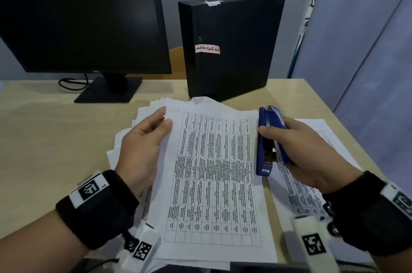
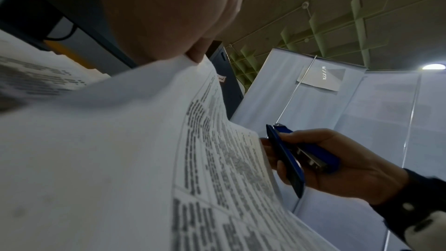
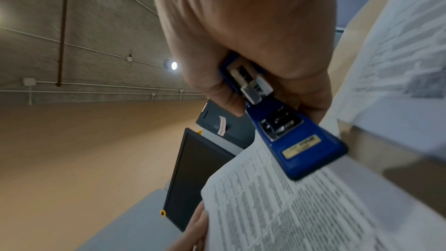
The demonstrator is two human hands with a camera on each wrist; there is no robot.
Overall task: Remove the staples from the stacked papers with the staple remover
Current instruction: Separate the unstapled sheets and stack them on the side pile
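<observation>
Left hand [image 1: 142,145] grip pinches top sheet [image 1: 214,179] of stacked papers [image 1: 124,139] (fanned on worktop [image 1: 44,121]). Right hand [image 1: 310,152] grip holds blue stapler [image 1: 266,141]; computer case [image 1: 229,47] behind.

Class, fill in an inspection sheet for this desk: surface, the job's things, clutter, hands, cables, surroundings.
Surface: light wooden desk.
Job's things: printed table sheet on top of the fanned paper stack; blue stapler-like tool; no staple visible.
Clutter: more sheets at right.
Hands: left hand holds the top sheet's edge; right hand grips the tool.
Cables: black cable by the monitor stand.
Surroundings: dark monitor, black computer case with a handwritten label, partition panels.
</observation>
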